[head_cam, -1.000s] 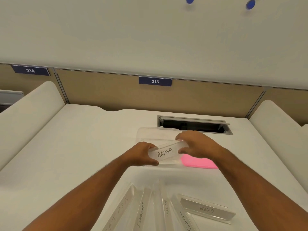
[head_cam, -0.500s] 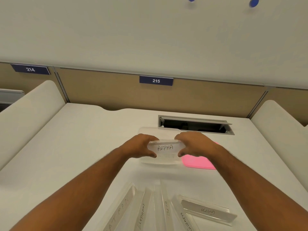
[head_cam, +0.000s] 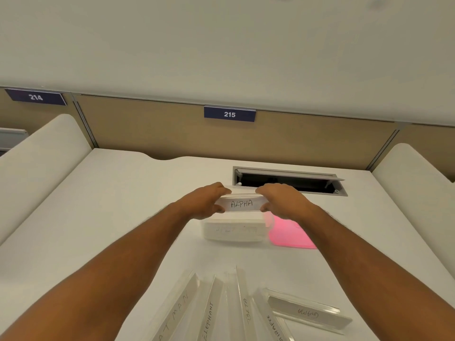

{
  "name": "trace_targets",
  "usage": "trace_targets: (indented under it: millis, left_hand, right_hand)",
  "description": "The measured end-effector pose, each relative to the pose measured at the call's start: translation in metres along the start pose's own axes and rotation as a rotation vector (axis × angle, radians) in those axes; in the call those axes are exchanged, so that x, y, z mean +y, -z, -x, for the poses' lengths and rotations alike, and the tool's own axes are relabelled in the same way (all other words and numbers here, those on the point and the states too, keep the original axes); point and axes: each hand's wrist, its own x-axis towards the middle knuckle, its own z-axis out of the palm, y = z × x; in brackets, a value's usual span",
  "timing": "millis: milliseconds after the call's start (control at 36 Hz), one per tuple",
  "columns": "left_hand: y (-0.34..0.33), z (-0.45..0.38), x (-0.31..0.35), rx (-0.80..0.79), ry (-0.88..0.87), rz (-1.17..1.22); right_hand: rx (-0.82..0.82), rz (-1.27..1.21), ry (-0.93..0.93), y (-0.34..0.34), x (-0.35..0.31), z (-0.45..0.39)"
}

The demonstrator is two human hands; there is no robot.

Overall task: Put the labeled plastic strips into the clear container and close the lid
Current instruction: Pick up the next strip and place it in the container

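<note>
ALPHA strip [head_cam: 241, 204]: gripped at its ends by left hand [head_cam: 205, 201] and right hand [head_cam: 283, 200], held level above clear container [head_cam: 234, 231].

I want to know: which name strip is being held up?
The strip marked ALPHA, held by both hands above the clear container; the others lie on the table.

A white desk [head_cam: 103, 205] with an open cable hatch [head_cam: 288, 180] meets tan partitions [head_cam: 152, 129] numbered 214, 215, probably fabric

I am holding the ALPHA strip [head_cam: 241, 204] over the container [head_cam: 234, 230], left hand [head_cam: 205, 201] and right hand [head_cam: 283, 201] at its ends. The lid [head_cam: 290, 233] is lying right of the container; the remaining strips [head_cam: 211, 308] are lying nearer me on the table [head_cam: 110, 205].
</note>
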Motion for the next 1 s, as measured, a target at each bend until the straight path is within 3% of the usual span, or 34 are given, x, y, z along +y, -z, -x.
trace_targets:
  millis: [417, 1000]
  left_hand:
    - [-0.007, -0.023, -0.016, 0.065, 0.062, -0.153]
    - [-0.032, -0.052, -0.033, -0.001, 0.119, -0.287]
  right_hand:
    - [-0.017, 0.005, -0.027, -0.018, 0.008, -0.029]
    - [-0.07, 0.055, -0.036, -0.063, 0.015, -0.067]
